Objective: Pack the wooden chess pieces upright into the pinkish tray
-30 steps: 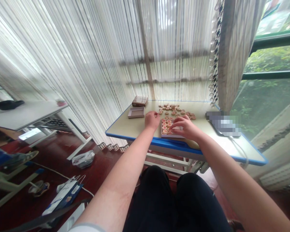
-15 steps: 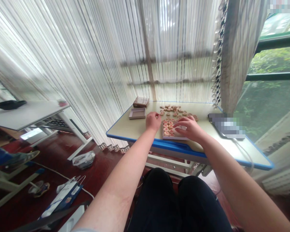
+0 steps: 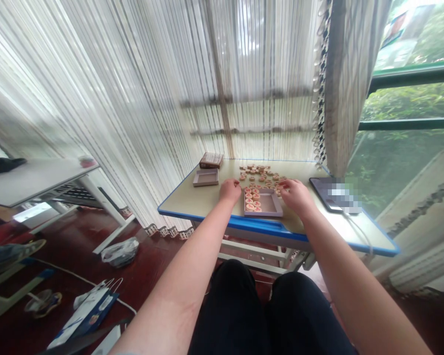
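A shallow open box [image 3: 268, 214] lies at the table's near edge, with round wooden Chinese chess pieces [image 3: 252, 199] with red characters filling its left side in two columns. Just left of that box, my left hand [image 3: 230, 191] is closed, fingertips pinched together; what they hold, if anything, is too small to make out. My right hand [image 3: 296, 195] is at the box's right back corner, its fingers bent together at the edge of the loose pieces [image 3: 261, 170]. Whatever sits between those fingertips is hidden. More pieces lie scattered behind the box.
Toward the back left of the table [image 3: 181, 199] are an empty box lid [image 3: 206, 178] and a brown box [image 3: 211, 159]. A dark tablet-like device [image 3: 327, 195] with a cable lies at the right. Curtains [image 3: 151, 98] hang behind. Bags [image 3: 120, 252] rest on the floor.
My right hand has moved off the inside of the box to the loose pieces at its right back, uncovering the box's bare right side. My left hand stays beside the box, still closed.
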{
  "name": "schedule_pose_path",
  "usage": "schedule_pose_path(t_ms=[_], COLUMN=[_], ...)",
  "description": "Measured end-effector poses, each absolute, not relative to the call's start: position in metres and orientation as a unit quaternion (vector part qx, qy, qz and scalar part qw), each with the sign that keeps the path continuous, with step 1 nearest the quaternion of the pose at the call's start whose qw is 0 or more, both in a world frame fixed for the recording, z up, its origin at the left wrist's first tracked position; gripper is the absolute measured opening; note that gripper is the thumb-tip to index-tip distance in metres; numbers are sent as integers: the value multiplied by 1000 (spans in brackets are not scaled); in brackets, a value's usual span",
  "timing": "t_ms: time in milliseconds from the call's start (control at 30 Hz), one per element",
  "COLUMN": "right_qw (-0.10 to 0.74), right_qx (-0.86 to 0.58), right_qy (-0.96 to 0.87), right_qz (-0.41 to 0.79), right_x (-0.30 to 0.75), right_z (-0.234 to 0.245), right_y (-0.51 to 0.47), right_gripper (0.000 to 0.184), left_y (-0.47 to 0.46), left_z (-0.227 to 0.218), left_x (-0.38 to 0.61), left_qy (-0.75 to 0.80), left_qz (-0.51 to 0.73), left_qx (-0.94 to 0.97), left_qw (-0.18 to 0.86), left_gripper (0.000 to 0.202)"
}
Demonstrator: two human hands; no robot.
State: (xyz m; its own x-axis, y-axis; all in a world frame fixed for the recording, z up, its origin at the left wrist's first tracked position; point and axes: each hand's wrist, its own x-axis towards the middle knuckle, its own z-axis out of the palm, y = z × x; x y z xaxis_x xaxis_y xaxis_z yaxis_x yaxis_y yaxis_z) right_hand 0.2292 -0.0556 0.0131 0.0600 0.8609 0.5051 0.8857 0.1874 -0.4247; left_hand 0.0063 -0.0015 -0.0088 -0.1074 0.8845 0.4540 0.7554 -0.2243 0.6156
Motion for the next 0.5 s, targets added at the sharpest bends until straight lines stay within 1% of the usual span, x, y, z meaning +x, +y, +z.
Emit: schedule_pose_path(t_ms=[267,400,500], right_qw=[307,270,316], right_qx=[-699,-694,-705], right_qy=[-646,-668,-634], right_qz=[-4,-12,-40], right_x=[236,238,242], right_z=[10,6,4], right_y=[-51,-47,-46], right_gripper=[40,40,53], left_y=[0,-2,-4], left_z=[-9,-7,-5], left_x=[4,5,6], left_qy=[615,622,619], left_qz=[405,410,413], left_qx=[670,661,660], left_qw=[96,96,103], left_gripper=[25,24,25])
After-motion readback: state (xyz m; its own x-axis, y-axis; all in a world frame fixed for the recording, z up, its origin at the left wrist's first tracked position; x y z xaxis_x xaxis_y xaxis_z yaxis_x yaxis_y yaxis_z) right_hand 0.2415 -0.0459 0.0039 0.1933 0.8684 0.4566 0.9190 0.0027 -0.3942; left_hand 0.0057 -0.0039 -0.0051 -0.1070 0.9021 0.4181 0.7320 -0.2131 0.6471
